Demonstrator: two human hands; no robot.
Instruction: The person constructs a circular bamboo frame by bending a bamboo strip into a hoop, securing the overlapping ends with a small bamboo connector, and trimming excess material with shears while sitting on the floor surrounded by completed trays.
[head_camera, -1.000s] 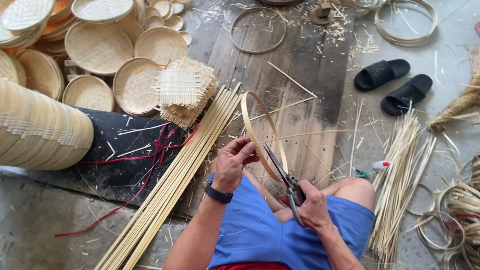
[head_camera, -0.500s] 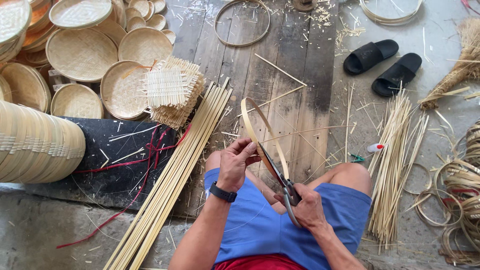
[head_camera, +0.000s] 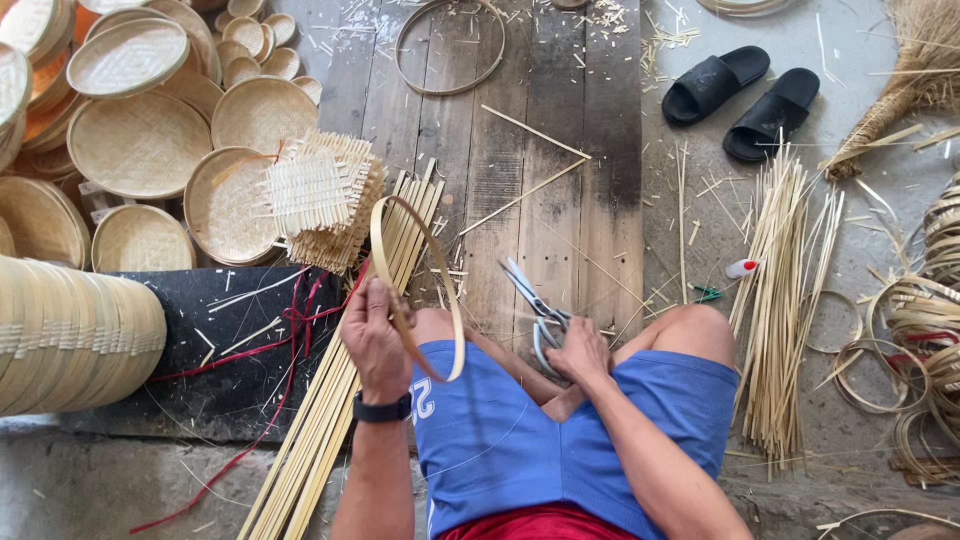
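Two bare hands work at the centre of the frame: the left hand (head_camera: 375, 340), a black watch (head_camera: 381, 409) on its wrist, is closed on the rim of a bent bamboo hoop (head_camera: 416, 285) held on edge above the left knee, while the right hand (head_camera: 578, 350), fingers wrapped through the handles, grips a pair of scissors (head_camera: 535, 305) with blades parted and pointing toward the upper left. Scissors and hoop are apart, with a clear gap between them. Judging by this, the hoop is being trimmed or checked between cuts, and a further cut would call for bringing the blades to the strip's loose end while the left hand keeps the ring steady.

Beside the left hand, a bundle of long bamboo strips (head_camera: 345, 390) runs diagonally to the lower left across a black mat (head_camera: 235, 340). Above it sits a stack of square woven mats (head_camera: 320, 200), and round woven trays (head_camera: 140, 140) fill the upper left. Another finished hoop (head_camera: 449, 45) lies on the wooden planks (head_camera: 560, 180) at top centre. Black slippers (head_camera: 745, 95) rest upper right, above a sheaf of thin splints (head_camera: 785, 300), with coiled rings (head_camera: 925, 340) at the right edge.
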